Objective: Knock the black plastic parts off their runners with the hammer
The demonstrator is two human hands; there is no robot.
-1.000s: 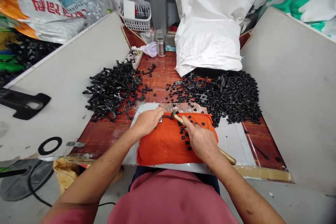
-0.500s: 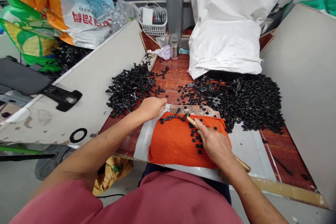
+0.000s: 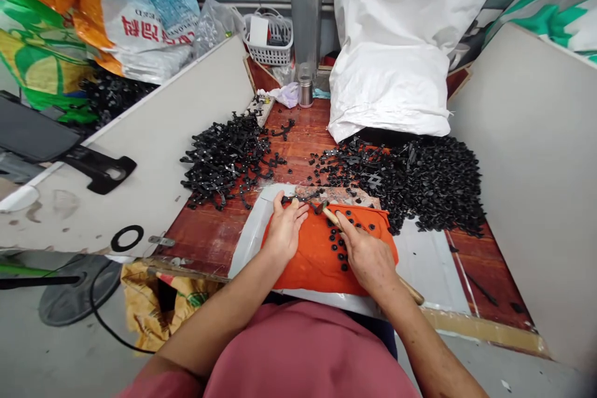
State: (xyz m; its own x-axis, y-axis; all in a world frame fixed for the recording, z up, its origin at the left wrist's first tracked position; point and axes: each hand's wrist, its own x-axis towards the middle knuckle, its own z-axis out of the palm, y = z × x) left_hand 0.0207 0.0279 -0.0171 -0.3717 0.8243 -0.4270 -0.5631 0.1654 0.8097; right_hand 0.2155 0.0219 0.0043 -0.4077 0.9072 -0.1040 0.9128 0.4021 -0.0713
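My right hand [image 3: 370, 256] is wrapped round the wooden handle of a small hammer [image 3: 332, 217]. The hammer's dark head is over the upper edge of an orange cloth [image 3: 305, 264], and the handle's end sticks out behind my wrist. My left hand [image 3: 285, 230] has its thumb and fingers round the left part of a black jointed plastic piece [image 3: 303, 199], partly hidden by the fingers. That piece runs along the cloth's far edge, close to the hammer head. Several small round black caps [image 3: 342, 249] lie on the cloth, just left of my right hand.
A pile of black jointed pieces [image 3: 224, 158] is at the left, and a larger heap of black caps [image 3: 443, 180] at the right below a white sack [image 3: 392, 87]. Pale side panels [image 3: 517, 186] flank the bench. A steel cup [image 3: 305, 91] and white basket [image 3: 270, 50] stand behind.
My left hand has come down and nearer onto the black jointed piece, turning palm up. The right hand keeps the hammer at about the same spot on the cloth. The view has shifted slightly.
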